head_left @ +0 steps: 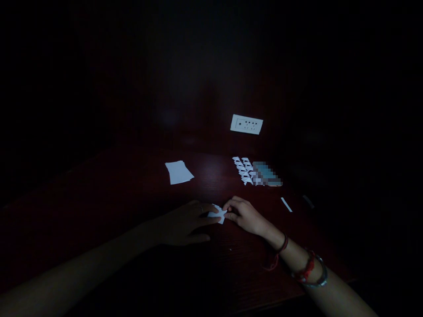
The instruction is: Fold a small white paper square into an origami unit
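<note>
A small folded piece of white paper point(215, 215) lies on the dark red table, between my two hands. My left hand point(190, 222) rests with fingers spread, its fingertips pressing on the paper from the left. At the paper's right edge, my right hand point(243, 215) is closed, with thumb and fingertips pinching a corner. The exact folds are partly covered by my fingers. Farther off to the left is a stack of white paper sheets point(179, 172). Several small folded paper pieces point(242, 167) stand in rows at the back right.
A phone-like flat object point(267, 174), blurred out, lies beside the folded pieces. Two narrow paper strips, one bright point(286, 204) and one dim point(308, 201), are on the right. A white power socket point(246, 124) is set in the wall behind the table point(211, 189). The surroundings are very dark.
</note>
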The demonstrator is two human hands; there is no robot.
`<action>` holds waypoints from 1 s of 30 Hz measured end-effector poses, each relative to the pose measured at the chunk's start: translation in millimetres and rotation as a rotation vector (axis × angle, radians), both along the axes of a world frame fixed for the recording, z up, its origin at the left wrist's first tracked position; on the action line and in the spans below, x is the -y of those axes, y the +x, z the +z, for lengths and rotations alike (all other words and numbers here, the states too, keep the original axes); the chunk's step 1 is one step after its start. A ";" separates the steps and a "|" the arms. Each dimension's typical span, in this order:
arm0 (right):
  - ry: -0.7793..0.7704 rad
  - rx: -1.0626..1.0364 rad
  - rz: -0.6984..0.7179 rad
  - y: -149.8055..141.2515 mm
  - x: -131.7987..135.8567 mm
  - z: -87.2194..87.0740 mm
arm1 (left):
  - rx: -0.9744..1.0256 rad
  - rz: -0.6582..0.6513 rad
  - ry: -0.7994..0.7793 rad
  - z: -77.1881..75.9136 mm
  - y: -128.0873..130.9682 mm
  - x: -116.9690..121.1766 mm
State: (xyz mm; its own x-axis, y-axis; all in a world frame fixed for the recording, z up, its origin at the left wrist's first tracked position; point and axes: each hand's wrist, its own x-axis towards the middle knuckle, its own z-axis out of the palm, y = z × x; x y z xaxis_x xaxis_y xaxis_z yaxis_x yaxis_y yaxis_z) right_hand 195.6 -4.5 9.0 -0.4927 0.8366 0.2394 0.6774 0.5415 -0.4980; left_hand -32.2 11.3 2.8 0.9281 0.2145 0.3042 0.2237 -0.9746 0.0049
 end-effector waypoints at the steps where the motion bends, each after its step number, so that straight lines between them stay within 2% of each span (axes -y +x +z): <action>1: -0.004 0.001 0.007 0.4 0.0 0.4 | -0.009 0.006 0.001 0.0 -0.1 0.2; 14: 0.013 -0.022 0.075 -2.1 1.5 5.0 | 0.013 -0.013 0.018 0.3 2.4 1.3; 20: 0.030 -0.064 0.055 -5.8 6.3 9.5 | 0.063 -0.026 0.020 -1.4 2.2 -1.3; 26: -0.064 -0.225 -0.049 -7.2 6.7 2.9 | -0.007 0.047 -0.022 3.5 4.5 1.5; 30: -0.033 -0.204 -0.066 -5.8 8.0 1.1 | -0.023 0.059 -0.004 4.8 4.7 2.3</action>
State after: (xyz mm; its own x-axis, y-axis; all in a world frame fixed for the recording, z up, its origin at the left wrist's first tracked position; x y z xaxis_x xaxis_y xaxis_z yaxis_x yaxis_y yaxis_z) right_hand 189.8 -12.5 10.1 -0.3804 0.8746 0.3006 0.5945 0.4803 -0.6449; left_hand -27.5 9.0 7.6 0.9206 0.2699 0.2823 0.2805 -0.9599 0.0033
